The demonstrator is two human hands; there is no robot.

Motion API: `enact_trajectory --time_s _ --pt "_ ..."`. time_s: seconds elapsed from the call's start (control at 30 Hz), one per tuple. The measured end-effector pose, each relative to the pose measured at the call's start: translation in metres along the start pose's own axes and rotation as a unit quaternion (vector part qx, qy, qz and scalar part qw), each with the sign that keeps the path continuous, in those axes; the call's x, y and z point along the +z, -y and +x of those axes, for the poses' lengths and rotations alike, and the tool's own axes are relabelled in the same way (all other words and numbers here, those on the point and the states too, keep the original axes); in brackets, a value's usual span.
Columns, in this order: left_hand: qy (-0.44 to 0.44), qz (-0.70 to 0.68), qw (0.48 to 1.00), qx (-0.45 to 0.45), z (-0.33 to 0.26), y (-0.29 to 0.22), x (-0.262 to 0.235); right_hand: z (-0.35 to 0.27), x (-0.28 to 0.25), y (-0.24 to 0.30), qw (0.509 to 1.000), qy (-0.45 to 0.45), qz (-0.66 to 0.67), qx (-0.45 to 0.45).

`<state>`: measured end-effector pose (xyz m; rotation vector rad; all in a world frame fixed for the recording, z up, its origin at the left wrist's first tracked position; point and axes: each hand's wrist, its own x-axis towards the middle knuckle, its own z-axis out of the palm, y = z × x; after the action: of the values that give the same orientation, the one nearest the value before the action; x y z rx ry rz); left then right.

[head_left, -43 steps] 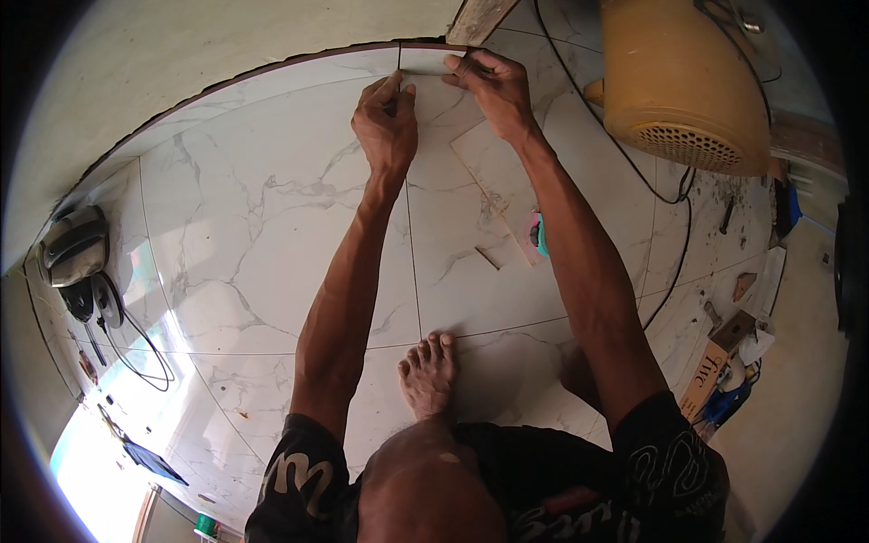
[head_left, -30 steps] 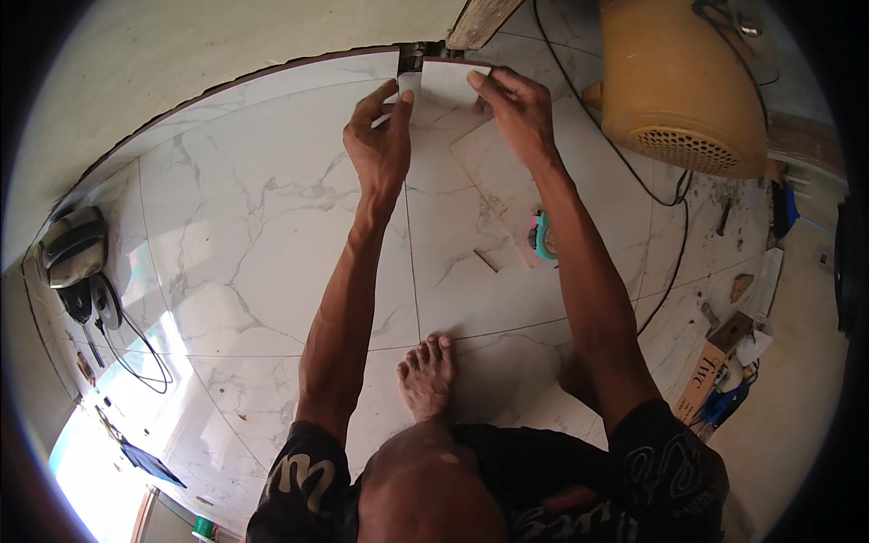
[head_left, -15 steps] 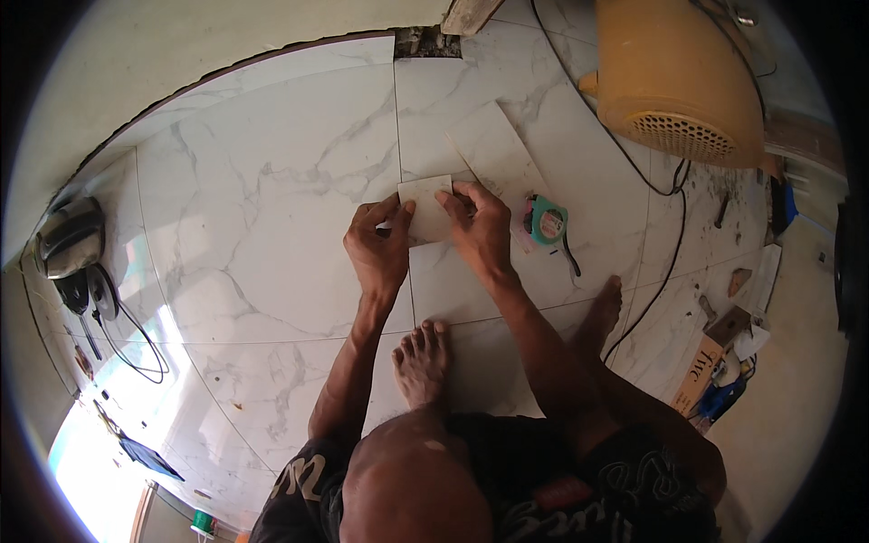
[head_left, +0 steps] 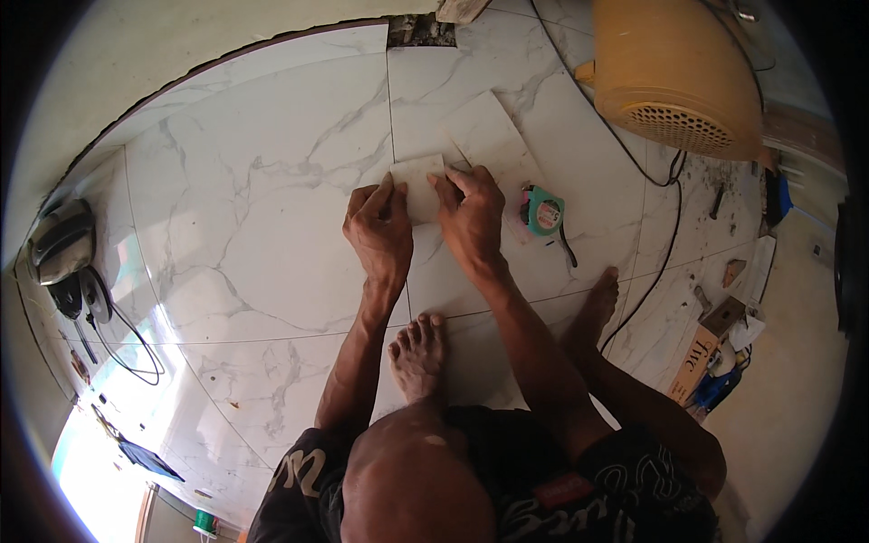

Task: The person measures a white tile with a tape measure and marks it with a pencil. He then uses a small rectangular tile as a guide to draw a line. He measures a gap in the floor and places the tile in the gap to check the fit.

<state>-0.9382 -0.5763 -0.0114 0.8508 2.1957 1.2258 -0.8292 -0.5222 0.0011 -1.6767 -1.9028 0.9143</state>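
Observation:
A small pale cut piece of tile [head_left: 419, 187] is pinched between my two hands, low over the marble-patterned floor. My left hand [head_left: 378, 222] grips its left edge, thumb against fingers. My right hand [head_left: 471, 213] closes on the right edge. A thin pale stick [head_left: 453, 145] points up and left from beside my right fingers; whether that hand holds it I cannot tell. Beyond my right hand lies a larger loose tile [head_left: 493, 127] on the floor. A teal tape measure [head_left: 545, 214] with a black strap rests just right of my right hand.
A yellow vented machine housing [head_left: 679, 81] with a black cable [head_left: 674, 235] stands far right. A corded power tool [head_left: 77, 258] lies at the left. An open gap [head_left: 424, 33] breaks the floor by the far wall. Debris and a cardboard box [head_left: 695, 362] lie right.
The tile piece has tipped or lowered slightly, and both hands have shifted a little with it. My right fingers have moved along its edge. The view has shifted slightly.

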Motion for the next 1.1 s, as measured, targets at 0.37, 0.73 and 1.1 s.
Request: enact_trajectory --time_s 0.37,0.73,1.1 --pt "0.126 0.083 0.975 0.161 0.005 -0.007 -0.013 -0.024 -0.107 -0.021 0.939 0.04 -0.34 0.029" --pt "0.187 0.012 0.971 0.148 -0.006 0.004 -0.04 -0.008 -0.114 -0.005 0.975 0.19 -0.004 -0.119" --pt "0.304 -0.224 0.915 -0.142 -0.01 -0.015 -0.059 -0.006 -0.098 0.022 0.93 0.341 0.033 -0.131"
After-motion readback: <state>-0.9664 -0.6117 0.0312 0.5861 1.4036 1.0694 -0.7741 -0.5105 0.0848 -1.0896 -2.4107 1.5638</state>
